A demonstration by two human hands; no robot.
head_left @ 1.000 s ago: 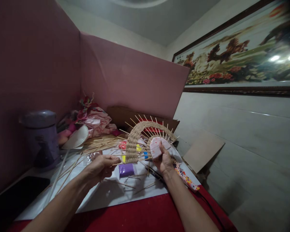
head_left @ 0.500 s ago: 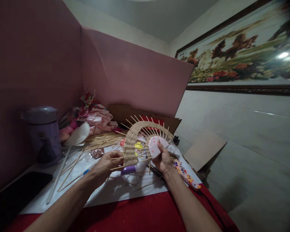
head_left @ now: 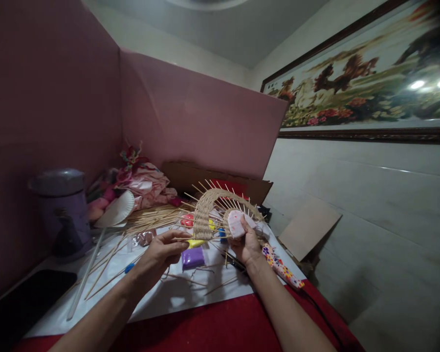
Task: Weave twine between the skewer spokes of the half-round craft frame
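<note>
The right hand (head_left: pixel 246 244) grips the pink hub (head_left: pixel 236 223) of a half-woven fan (head_left: pixel 209 215), thumb across its face, holding the piece tilted up above the table (head_left: pixel 168 298). The left hand (head_left: pixel 165 252) pinches the lower end of the weave, fingers closed narrowly on a thin stick or strand there; which of the two I cannot tell. Bare spokes (head_left: pixel 220 193) fan out past the woven arc, spread unevenly.

Below the fan lie a purple clay pack (head_left: pixel 192 257), other coloured packs and loose sticks on a white sheet (head_left: pixel 161 293). A bundle of sticks (head_left: pixel 150 217) lies behind, with a paper plate (head_left: pixel 115 209) and a purple jar (head_left: pixel 64 210) to the left. A patterned tool (head_left: pixel 280 266) lies by the right wrist, and a dark phone (head_left: pixel 25 298) sits at the near left edge.

The risks, as I judge them: the spokes are thin and held only at the hub, so a hard pull from the left hand could snap one or drag it out of the hub. Slack in the strand would let the last rows loosen and slide along the spokes. The right-hand grip is on a small soft-looking piece; squeezing could deform it, and a slip would drop the fan onto the clutter. The pointed spoke ends also stand near the fingers.
</note>
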